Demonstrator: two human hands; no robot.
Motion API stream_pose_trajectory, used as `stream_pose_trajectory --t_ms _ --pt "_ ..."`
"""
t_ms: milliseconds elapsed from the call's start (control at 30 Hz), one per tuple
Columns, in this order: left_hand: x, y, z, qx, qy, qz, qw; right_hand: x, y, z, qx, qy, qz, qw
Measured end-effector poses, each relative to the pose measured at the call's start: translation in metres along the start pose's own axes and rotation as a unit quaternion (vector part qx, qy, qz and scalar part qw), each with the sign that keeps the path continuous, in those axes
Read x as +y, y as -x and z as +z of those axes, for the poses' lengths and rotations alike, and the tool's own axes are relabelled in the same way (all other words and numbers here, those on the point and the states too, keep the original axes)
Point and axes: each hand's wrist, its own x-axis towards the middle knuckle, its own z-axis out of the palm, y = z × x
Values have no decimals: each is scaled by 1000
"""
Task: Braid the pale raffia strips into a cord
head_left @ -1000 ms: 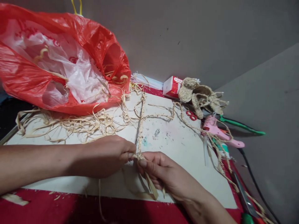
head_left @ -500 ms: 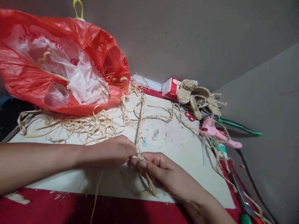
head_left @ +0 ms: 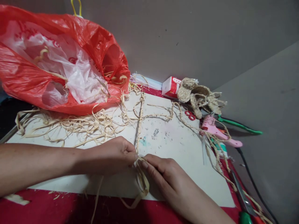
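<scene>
A thin braid of pale, raffia-like fibre runs down the white board to my two hands. My left hand is closed, pinching strands at the braid's lower end. On the other side my right hand pinches a strand between thumb and forefinger, a little apart from the left. Loose flat strands hang below the fingers toward the red cloth. The braid's upper part continues across the board to the right as a thin cord.
A red plastic bag with white plastic inside stands at the back left, loose fibres before it. Along the right are woven pieces, a red-and-white box, a pink glue gun, red scissor handles and a green-handled knife.
My right hand has shifted slightly right and away from the left, drawing a strand out sideways. The loose strands below have swung left.
</scene>
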Motion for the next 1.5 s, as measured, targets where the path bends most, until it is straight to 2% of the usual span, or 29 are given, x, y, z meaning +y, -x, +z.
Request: stream_pose_trajectory --t_ms 100,200,300,400,467,533,700,800,900,967,1033,1100,1167,1233,1300,1367,1433,1500 --pt "3 2 3 15 -20 5 1000 -3 0 4 -8 -98 25 995" --pt "4 2 6 29 -38 10 999 -3 -1 17 -26 -260 68 963" --pt "0 2 8 31 -33 25 999 -1 -2 33 1 -316 72 946" --pt "-4 3 8 29 -17 42 999 1 -1 44 59 -218 47 973" --pt "-5 3 9 29 -14 44 998 2 0 47 75 -90 38 992" --pt "-4 4 9 44 -27 50 997 4 1 47 78 48 23 996" --pt "1 7 13 75 -119 106 984 4 0 46 99 286 -41 952" --pt "2 7 13 68 -122 107 985 3 -1 47 109 357 -69 925" --pt "0 6 13 62 -101 72 990 3 -4 56 96 378 -83 917" --pt "-1 5 13 60 -75 55 994 4 -3 64 69 328 -93 938" --pt "-1 5 13 52 -26 35 998 3 4 68 37 207 -102 972" --pt "-2 5 13 43 22 19 999 3 15 64 20 94 -100 990" --pt "-2 6 12 35 44 16 998 4 26 50 34 40 -86 995" --pt "-3 7 11 21 64 23 997 5 31 32 84 1 -65 994" --pt "-2 8 10 -4 101 29 994 5 25 16 162 -60 -38 984" --pt "0 8 9 -21 128 45 990 3 11 9 210 -182 4 961" --pt "4 9 10 -26 116 66 991 0 -3 11 163 -305 52 937" --pt "7 9 10 -41 78 83 993 -2 -12 18 68 -366 78 925"
